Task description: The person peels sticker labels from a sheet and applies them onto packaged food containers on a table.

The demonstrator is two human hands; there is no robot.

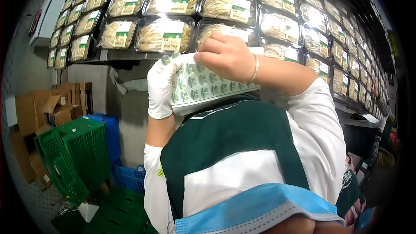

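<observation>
My left hand (161, 87), in a white glove, grips the left edge of a sheet of stickers (212, 87) with rows of small green-and-white labels. Small green-and-white stickers (175, 55) show at the gloved fingertips. My right hand (227, 56) is bare, with a bracelet at the wrist. Its fingers are curled in a pinch at the sheet's upper edge, and what lies between the fingertips is hidden. Just beyond the hands, clear-lidded black trays of pale sprouts (164, 34) stand in rows, each with a green-and-white label.
Green crates (82, 156), a blue crate (130, 177) and cardboard boxes (54, 108) stand on the floor at left. The table edge (115, 55) runs in front of me. Another person's hand (375, 87) reaches among the trays at far right.
</observation>
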